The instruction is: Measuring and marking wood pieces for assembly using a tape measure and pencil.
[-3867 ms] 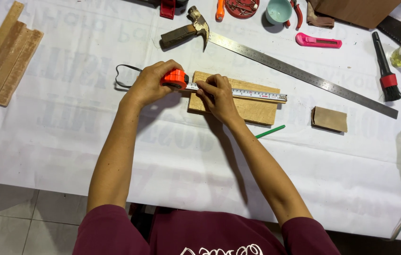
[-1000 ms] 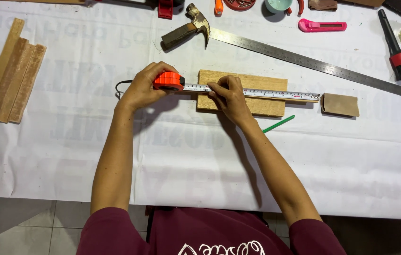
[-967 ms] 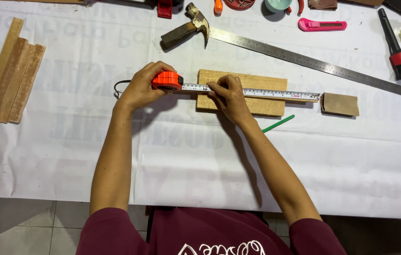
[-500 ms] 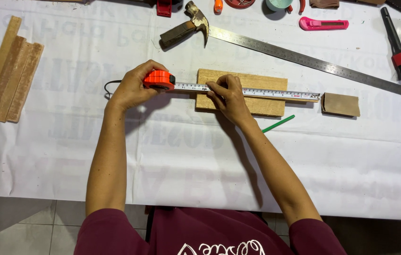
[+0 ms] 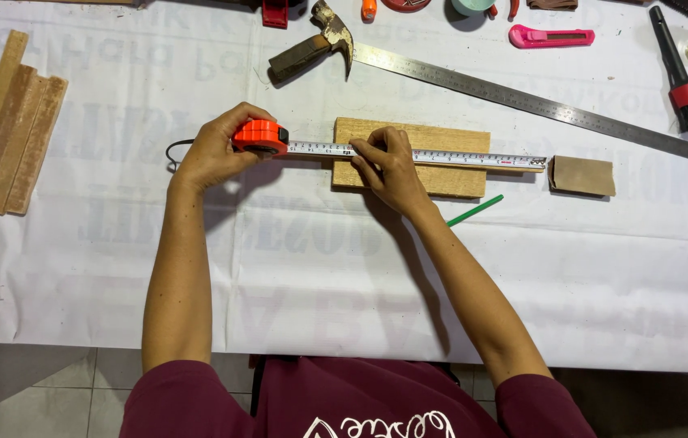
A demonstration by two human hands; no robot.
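Observation:
My left hand (image 5: 216,148) grips the orange tape measure case (image 5: 259,136) on the white table cover, left of a flat wooden board (image 5: 441,138). The white tape blade (image 5: 473,158) runs out to the right across the board and past its right end. My right hand (image 5: 388,166) presses the blade down near the board's left end. A green pencil (image 5: 473,210) lies just below the board's right corner.
A small brown block (image 5: 583,175) lies right of the blade's tip. Behind are a hammer (image 5: 315,45), a long steel ruler (image 5: 538,101), a pink utility knife (image 5: 550,36) and a black brush (image 5: 676,73). Wooden strips (image 5: 11,134) lie at far left.
My left hand has pulled the orange case further left, away from the board, so more blade is out. The right hand has stayed pressed on the blade.

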